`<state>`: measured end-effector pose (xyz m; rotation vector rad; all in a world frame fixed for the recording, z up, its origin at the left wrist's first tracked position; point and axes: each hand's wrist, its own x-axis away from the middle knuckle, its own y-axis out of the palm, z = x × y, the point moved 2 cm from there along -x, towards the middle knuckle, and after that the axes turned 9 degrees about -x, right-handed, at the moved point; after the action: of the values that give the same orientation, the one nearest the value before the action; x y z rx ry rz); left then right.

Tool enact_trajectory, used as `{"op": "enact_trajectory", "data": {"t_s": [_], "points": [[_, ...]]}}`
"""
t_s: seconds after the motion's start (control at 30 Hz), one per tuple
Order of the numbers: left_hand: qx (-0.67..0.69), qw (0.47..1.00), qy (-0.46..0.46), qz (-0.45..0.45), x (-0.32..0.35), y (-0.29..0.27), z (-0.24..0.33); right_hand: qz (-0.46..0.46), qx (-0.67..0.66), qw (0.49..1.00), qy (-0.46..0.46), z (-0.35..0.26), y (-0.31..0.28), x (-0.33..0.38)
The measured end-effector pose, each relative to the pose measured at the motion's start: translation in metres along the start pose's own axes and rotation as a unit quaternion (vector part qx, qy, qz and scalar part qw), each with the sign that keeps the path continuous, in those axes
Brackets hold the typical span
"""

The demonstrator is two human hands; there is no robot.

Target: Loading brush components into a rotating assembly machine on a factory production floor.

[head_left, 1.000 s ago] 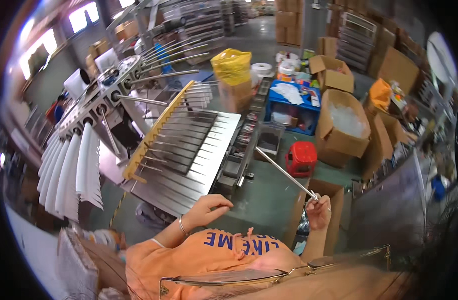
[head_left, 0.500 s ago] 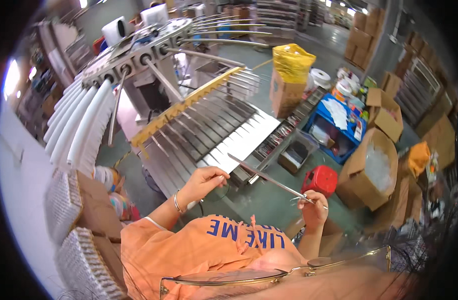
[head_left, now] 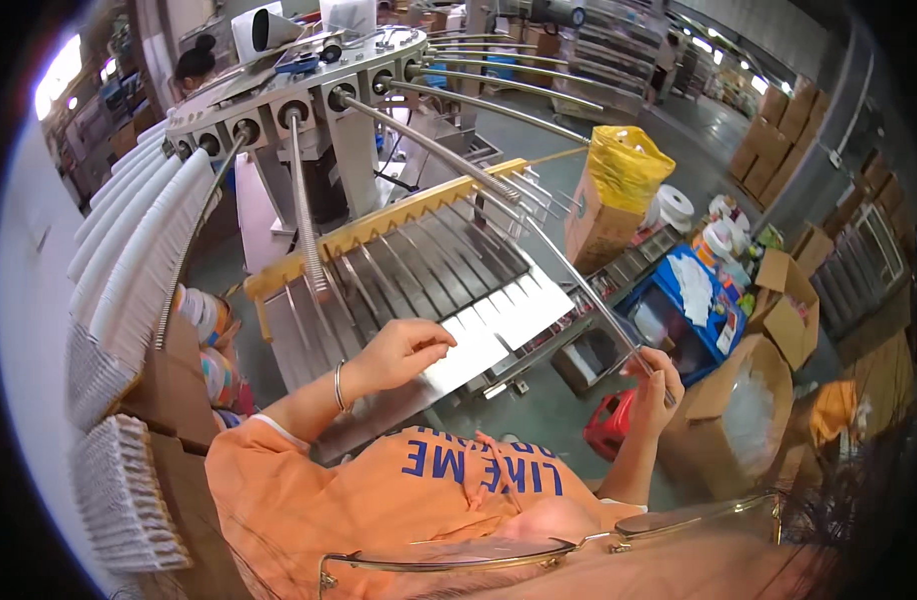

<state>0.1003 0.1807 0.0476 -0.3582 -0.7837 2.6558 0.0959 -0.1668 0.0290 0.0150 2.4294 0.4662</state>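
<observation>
My right hand grips a thin metal rod near its lower end. Its far end slants up and left to the tip of a spoke on the round machine; the two appear to meet there. My left hand, with a bangle at the wrist, is over the near part of a metal worktable. Its thumb and fingers are drawn together, and anything between them is too small to see. Beyond it, a slotted rack carries parallel thin rods behind a yellow toothed bar.
White sleeved rollers fan out at left, above cartons with white woven pieces. A yellow bag tops a carton at right, near a blue crate, open cartons and a red stool. A person's head shows behind the machine.
The held rod has swung up, its far end now at the machine's spoke. My right hand has risen slightly; my left hand has moved away from the rod. The view has shifted too.
</observation>
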Motion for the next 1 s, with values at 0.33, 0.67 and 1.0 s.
{"op": "enact_trajectory", "data": {"t_s": [0.33,0.67,1.0], "points": [[0.197,0.945,-0.182,0.187,-0.130,0.038,-0.031,-0.188,0.010,0.982,-0.011,0.034,-0.030,-0.112],[0.398,0.821,-0.118,0.392,-0.185,0.030,-0.118,-0.256,0.103,0.959,-0.065,0.024,-0.040,-0.133],[-0.050,0.872,-0.114,0.473,-0.209,0.019,-0.122,-0.331,0.187,0.912,-0.156,0.007,0.019,-0.142]]}}
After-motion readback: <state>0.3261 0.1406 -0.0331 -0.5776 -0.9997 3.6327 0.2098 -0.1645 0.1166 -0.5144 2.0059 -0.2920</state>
